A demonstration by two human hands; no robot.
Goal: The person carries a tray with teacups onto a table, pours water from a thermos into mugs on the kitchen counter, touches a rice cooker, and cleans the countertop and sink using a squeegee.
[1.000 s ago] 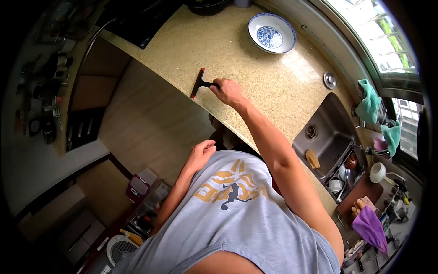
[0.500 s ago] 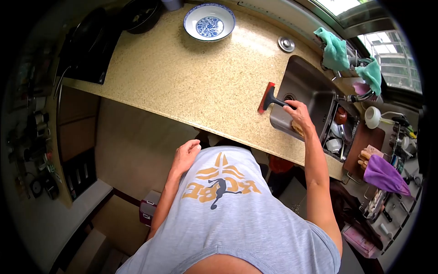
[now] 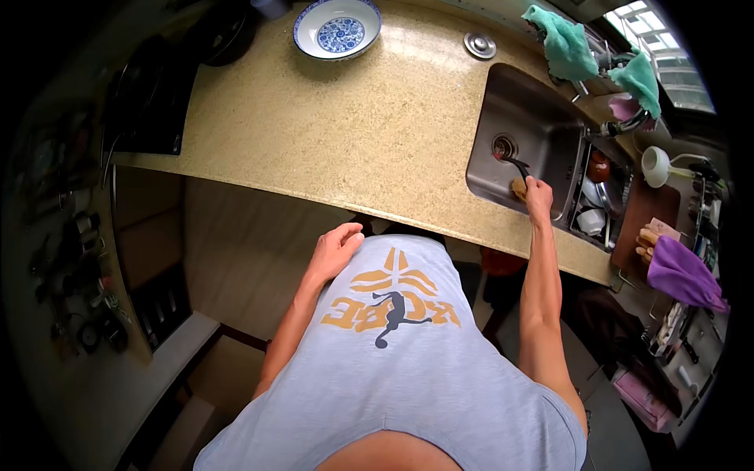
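Squeegee [image 3: 518, 164] is over the sink [image 3: 525, 106], its head by the drain; whether it touches bottom I cannot tell. The right hand's [image 3: 539, 198] fingers are clamped around its handle. Crowding that grip at the sink's near side is a tan sponge [image 3: 519, 188]. Right of the sink are a white cup [image 3: 591, 221] and a reddish-brown pot [image 3: 599, 166]; beyond its far-left corner, a metal strainer [image 3: 480, 45], then a patterned bowl [image 3: 339, 33] farther left. Well left of the sink, before the counter [image 3: 330, 125], the left hand [image 3: 336, 250] hangs with fingers loosely extended.

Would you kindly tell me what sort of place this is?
It looks like a kitchen, probably a home one: a metal sink is set into the speckled counter, and a blue-and-white bowl stands on it.
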